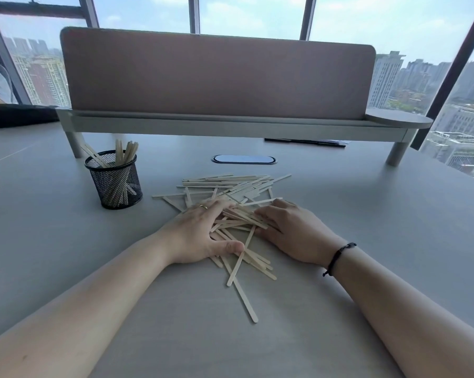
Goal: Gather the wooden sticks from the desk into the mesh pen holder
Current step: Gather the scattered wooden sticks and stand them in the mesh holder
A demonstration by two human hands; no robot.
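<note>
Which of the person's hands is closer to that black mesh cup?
Left. The left hand lies on the stick pile just right of the mesh pen holder; the right hand sits farther right.

Pale sticks [230, 184] heaped beside part-filled mesh holder [114, 181]

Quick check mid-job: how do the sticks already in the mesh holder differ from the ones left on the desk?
The sticks in the mesh pen holder stand on end, leaning against its rim; the pile on the desk lies flat and crisscrossed. The holder's sticks are few and untouched; the pile is larger, with the left hand and right hand on it. Both are the same pale wood.
</note>
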